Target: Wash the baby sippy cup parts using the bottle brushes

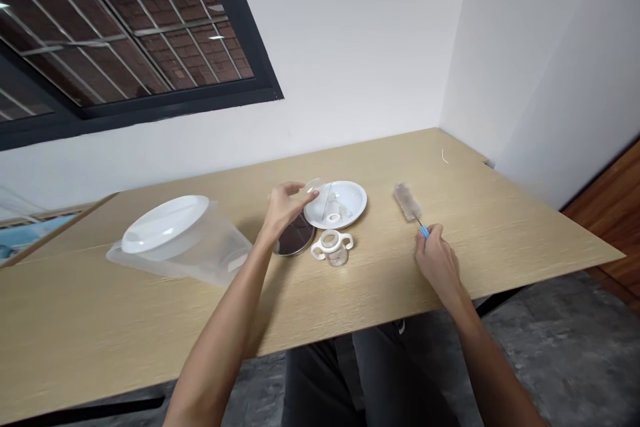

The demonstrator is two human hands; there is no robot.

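My left hand (289,205) pinches a small clear cap (314,185) above the left rim of a white bowl (358,215). Inside the bowl lie a white ring (333,218) and some pale, see-through parts too small to name. In front of the bowl a baby bottle (336,250) with two white handles stands upright, its top uncovered. My right hand (438,259) is closed round the blue handle of a bottle brush (407,201). The brush's bristles point up and away, right of the bowl, touching nothing that I can make out.
A dark round plate (296,237) sits partly under my left hand. To the left, a large translucent pitcher (185,240) with a white lid lies on its side. The wooden table (380,307) meets the wall behind, and a thin white strip (445,156) lies far right.
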